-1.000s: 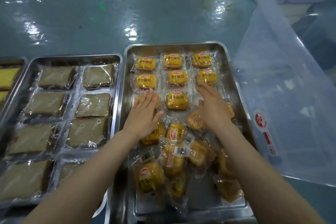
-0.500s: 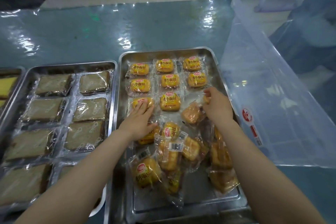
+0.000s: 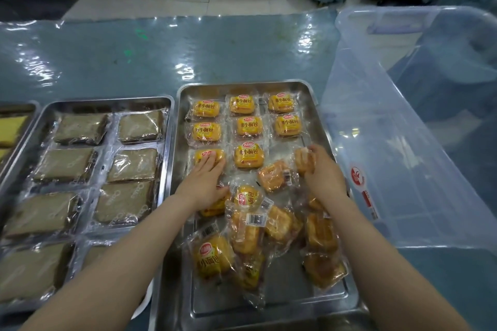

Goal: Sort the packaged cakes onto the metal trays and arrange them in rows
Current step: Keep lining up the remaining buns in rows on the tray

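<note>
On the bench (image 3: 166,62), which is covered in glossy blue-green plastic sheeting, a metal tray (image 3: 320,121) holds small golden-yellow cakes, each sealed in a clear crinkled wrapper with a yellow label, a red logo and printed characters. Toward the tray's far edge eight of them lie label-up in neat rows: three in the far row (image 3: 242,105), three in the second row (image 3: 249,126), and two in the third, leaving the right end of that row open. The left hand (image 3: 201,185) lies flat with straight fingers pressing on the third row's left cake (image 3: 209,156), by the tray's left rim. The right hand (image 3: 324,173) has its fingers curled around a wrapped cake (image 3: 304,161), which it holds tilted, just beside the tray's right rim. Just left of it another loose cake (image 3: 273,174) lies askew, showing a plain orange side. Toward the tray's near edge a jumbled heap of cakes (image 3: 258,234) overlaps at all angles, some label-up, some showing barcode stickers, one large-label cake (image 3: 212,256) at the near left. The next tray to the left (image 3: 107,103) carries flat brown rectangular cakes (image 3: 131,164) in clear wrap, set in two columns. At the bench's left edge a third tray (image 3: 16,107) shows a pale yellow slab. A big translucent plastic bin (image 3: 419,126) stands at the bench's right edge, touching or nearly touching the first tray.
</note>
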The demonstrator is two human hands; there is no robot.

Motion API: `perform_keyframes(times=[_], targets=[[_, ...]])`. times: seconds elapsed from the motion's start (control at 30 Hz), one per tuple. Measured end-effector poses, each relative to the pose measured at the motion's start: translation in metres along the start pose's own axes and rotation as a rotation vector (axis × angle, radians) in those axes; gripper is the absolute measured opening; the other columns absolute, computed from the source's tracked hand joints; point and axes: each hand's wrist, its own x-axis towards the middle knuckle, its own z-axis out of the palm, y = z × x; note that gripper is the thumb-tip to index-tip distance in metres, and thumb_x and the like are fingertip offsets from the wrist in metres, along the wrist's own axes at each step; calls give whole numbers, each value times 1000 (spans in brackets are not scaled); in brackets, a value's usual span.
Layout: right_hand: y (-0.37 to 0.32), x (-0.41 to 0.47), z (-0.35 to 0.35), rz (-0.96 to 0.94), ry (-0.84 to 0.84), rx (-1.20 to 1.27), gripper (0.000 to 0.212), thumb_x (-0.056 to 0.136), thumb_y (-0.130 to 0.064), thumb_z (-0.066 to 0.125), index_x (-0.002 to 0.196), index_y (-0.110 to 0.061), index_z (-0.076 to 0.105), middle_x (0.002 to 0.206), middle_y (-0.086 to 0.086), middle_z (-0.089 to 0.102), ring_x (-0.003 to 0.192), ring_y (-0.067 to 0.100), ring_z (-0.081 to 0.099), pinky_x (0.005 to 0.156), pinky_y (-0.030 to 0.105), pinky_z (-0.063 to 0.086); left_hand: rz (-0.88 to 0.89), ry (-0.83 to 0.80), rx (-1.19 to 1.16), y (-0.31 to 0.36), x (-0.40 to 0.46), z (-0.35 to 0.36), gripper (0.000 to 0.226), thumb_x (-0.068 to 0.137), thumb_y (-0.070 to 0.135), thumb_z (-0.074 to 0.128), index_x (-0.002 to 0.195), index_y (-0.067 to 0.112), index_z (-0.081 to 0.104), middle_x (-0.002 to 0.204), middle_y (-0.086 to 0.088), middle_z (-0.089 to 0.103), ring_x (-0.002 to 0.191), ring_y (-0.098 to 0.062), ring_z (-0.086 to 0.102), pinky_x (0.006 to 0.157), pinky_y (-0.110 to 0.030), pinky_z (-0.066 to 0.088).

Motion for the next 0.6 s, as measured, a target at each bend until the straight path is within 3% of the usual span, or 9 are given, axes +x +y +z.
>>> perform_keyframes(times=[0.07, 0.13, 0.27, 0.37, 0.5, 0.6], targets=[[-2, 2, -3, 48, 140, 151, 45, 89, -12, 61, 122, -34, 41, 89, -12, 60, 69, 6, 57, 58, 30, 52, 2, 59, -30, 3, -1, -4, 86, 89, 42, 57, 151, 27, -1, 156, 1, -19, 144, -17, -11, 115, -40, 8], [-4, 6, -7, 6, 145, 120, 40, 89, -11, 61, 118, -33, 45, 100, -13, 60, 72, 3, 54, 54, 21, 43, 24, 112, -48, 6, -1, -8, 85, 89, 37, 58, 151, 27, 1, 155, 3, -20, 143, -17, -13, 116, -42, 10], [-4, 8, -7, -123, -176, -262, 59, 80, -6, 68, 129, -29, 47, 136, -2, 47, 110, 22, 52, 86, 39, 49, 42, 151, -123, 15, 2, -16, 77, 91, 25, 55, 150, 29, 6, 156, 7, -16, 142, -12, -17, 117, -45, 9], [0, 5, 1, -166, -136, -361, 64, 80, -1, 66, 132, -30, 41, 141, -1, 42, 119, 27, 48, 87, 42, 47, 53, 173, -172, 20, 3, -21, 71, 92, 21, 52, 150, 29, 12, 158, 8, -7, 143, -10, -14, 115, -42, 8], [-3, 11, -2, -58, -24, -164, 33, 94, -21, 53, 124, -29, 45, 113, 1, 63, 90, 23, 62, 75, 38, 50, 85, 194, -242, 27, 0, -25, 68, 92, 21, 52, 149, 33, 17, 158, 8, -1, 144, -10, -9, 114, -40, 8], [-13, 12, -11, -30, -38, 197, 34, 99, -26, 45, 133, -27, 45, 113, -3, 62, 94, 15, 57, 82, 34, 48, 85, 219, -314, 33, -3, -28, 65, 93, 23, 53, 147, 35, 21, 158, 8, 3, 144, -10, -3, 114, -39, 9]])
